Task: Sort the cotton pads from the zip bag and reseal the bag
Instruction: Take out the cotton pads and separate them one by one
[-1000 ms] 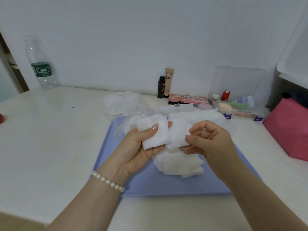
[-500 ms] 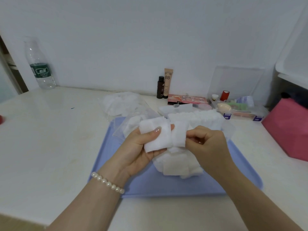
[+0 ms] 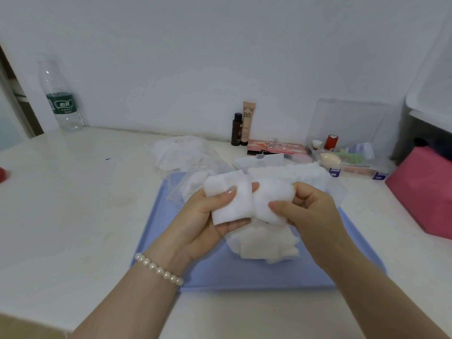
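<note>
My left hand [image 3: 208,216] grips a small stack of white square cotton pads [image 3: 234,204], thumb across the top. My right hand [image 3: 310,211] pinches another white cotton pad [image 3: 271,196] pressed against that stack's right side. Both hands hover over a blue tray [image 3: 244,272]. Below them on the tray lies a loose pile of cotton pads [image 3: 264,245]. A row of pads [image 3: 291,171] lies along the tray's far side. A clear zip bag [image 3: 195,179] with a few pads inside lies at the tray's far left corner, partly hidden by my left hand.
A second clear bag of white pads [image 3: 178,150] lies behind the tray. A water bottle [image 3: 61,99] stands far left. Two cosmetic tubes [image 3: 244,123], a palette [image 3: 276,148] and a clear box of makeup items [image 3: 352,157] line the wall. A pink box [image 3: 425,187] sits right.
My right hand has brought its pad leftward against the stack in my left hand, and its fingers have curled tighter around it. Both hands rose slightly.
</note>
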`<action>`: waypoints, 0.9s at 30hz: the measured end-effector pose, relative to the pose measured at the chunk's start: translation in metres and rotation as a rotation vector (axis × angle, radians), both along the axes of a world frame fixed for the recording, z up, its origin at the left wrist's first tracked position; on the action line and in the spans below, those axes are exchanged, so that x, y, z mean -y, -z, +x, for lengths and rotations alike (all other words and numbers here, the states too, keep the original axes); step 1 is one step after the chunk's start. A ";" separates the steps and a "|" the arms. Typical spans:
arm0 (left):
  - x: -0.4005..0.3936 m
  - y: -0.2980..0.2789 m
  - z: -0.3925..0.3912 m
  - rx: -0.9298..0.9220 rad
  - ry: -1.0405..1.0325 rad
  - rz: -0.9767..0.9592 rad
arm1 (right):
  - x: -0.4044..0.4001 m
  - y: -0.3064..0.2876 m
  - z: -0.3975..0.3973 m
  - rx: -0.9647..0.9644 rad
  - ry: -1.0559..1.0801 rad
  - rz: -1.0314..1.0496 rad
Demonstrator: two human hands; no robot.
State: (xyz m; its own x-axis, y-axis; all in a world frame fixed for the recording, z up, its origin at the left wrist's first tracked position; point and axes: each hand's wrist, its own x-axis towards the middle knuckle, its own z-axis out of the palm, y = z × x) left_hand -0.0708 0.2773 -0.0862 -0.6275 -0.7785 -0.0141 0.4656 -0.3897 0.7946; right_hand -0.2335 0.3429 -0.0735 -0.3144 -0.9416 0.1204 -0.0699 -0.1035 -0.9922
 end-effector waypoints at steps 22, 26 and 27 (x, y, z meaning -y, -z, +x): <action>0.005 0.005 0.002 -0.067 0.096 0.176 | -0.002 -0.013 -0.003 0.367 -0.190 0.130; 0.003 0.004 -0.003 0.011 0.069 0.159 | -0.003 -0.014 -0.001 0.308 -0.126 0.072; 0.003 0.004 -0.003 0.028 0.053 0.151 | -0.004 -0.015 -0.001 0.293 -0.103 0.029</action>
